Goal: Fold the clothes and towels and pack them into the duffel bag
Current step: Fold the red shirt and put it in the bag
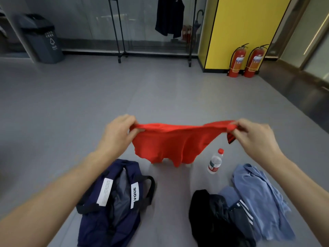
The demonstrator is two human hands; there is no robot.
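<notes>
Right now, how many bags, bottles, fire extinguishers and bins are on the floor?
Duffel bag: 1
Water bottle: 1
Fire extinguishers: 2
Bin: 1
Total: 5

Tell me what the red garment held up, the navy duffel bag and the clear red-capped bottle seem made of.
The red garment looks like soft matte knit fabric, maybe cotton: it sags in loose folds. The navy duffel bag seems to be a thin synthetic weave, probably nylon, faintly sheeny and slumped. The clear bottle is likely glossy transparent plastic, its red cap too.
</notes>
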